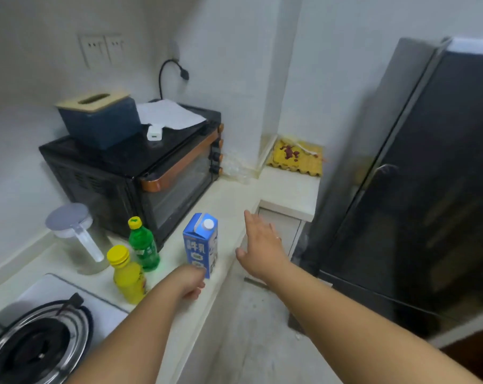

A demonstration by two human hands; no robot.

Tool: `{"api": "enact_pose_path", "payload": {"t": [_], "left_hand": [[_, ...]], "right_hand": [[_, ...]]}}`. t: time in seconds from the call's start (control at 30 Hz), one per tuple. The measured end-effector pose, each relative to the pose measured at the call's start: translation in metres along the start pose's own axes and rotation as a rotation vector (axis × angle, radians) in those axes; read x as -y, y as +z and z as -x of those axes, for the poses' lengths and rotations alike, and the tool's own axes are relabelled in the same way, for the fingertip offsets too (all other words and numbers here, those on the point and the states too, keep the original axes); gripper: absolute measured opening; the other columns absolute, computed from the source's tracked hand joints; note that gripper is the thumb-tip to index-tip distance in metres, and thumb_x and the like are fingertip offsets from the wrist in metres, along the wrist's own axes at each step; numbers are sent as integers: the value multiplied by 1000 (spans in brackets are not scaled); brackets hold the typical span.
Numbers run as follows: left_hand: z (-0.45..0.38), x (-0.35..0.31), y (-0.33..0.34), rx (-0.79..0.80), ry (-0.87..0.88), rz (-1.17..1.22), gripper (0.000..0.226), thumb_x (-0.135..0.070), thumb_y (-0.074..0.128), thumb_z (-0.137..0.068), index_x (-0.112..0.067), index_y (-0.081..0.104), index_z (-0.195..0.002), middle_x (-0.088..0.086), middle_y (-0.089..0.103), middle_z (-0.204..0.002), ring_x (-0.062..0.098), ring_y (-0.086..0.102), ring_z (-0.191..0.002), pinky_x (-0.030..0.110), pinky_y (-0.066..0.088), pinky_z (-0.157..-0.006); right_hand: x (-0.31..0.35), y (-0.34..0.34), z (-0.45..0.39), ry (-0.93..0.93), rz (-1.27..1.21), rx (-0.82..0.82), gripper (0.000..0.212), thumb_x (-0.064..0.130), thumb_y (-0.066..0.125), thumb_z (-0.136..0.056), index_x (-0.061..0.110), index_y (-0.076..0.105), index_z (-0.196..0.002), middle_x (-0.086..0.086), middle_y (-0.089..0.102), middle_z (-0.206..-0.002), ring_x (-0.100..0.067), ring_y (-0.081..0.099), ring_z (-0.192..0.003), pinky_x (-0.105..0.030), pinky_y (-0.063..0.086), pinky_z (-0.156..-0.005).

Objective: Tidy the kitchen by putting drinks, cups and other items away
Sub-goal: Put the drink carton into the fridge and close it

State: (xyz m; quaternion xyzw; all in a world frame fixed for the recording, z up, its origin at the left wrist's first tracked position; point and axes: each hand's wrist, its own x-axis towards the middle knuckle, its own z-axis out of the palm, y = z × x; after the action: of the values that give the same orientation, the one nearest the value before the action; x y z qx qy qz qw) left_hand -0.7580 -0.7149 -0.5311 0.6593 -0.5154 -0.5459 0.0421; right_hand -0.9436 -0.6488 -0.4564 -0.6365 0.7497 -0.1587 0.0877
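Pretty cramped corner here: a black toaster oven (140, 164) sits at the back of the worktop (234, 195) with a blue tissue box (99, 120) and a sheet of paper (169, 113) on top, and a clear jug (76, 239) stands left of the bottles next to the gas hob (38, 342). Beyond the right hand (262, 245) a yellow egg tray (295, 157) is tucked into the far nook, and the dark fridge (417, 189) walls off everything to the right of it. The blue milk carton (201, 245) stands upright near the worktop's front edge, just past the left hand (190, 281); that hand's fingers look curled at the carton's base, though I can't quite tell if they're actually gripping it. The green bottle (143, 245) and yellow bottle (127, 273) stand just left of that hand. The right hand is spread, fingers straight, holding nothing, hovering off the worktop's edge right of the carton. Open floor (251, 336) runs between worktop and fridge.
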Motion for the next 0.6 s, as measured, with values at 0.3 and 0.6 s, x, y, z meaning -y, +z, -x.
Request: {"api": "enact_pose_path", "payload": {"t": [0.3,0.6], "left_hand": [[108,-187,79,-115,517,-68,28,-32,48,-97,-16,69,-104,7,70,-113,25,64,-103,36,50,-94],[219,-399,181,-245,1059,-100,47,-36,43,-105,-21,44,-149,0,48,-152,19,46,-138,37,35,-115]], "right_hand": [[-116,-168,20,0,140,-231,90,38,55,-91,17,3,-161,-2,9,-169,-23,1,-156,-44,-4,-126],[-227,-315,53,24,339,-490,84,40,52,-96,18,4,-162,-4,5,-169,-25,-2,-156,-47,1,-126]]}}
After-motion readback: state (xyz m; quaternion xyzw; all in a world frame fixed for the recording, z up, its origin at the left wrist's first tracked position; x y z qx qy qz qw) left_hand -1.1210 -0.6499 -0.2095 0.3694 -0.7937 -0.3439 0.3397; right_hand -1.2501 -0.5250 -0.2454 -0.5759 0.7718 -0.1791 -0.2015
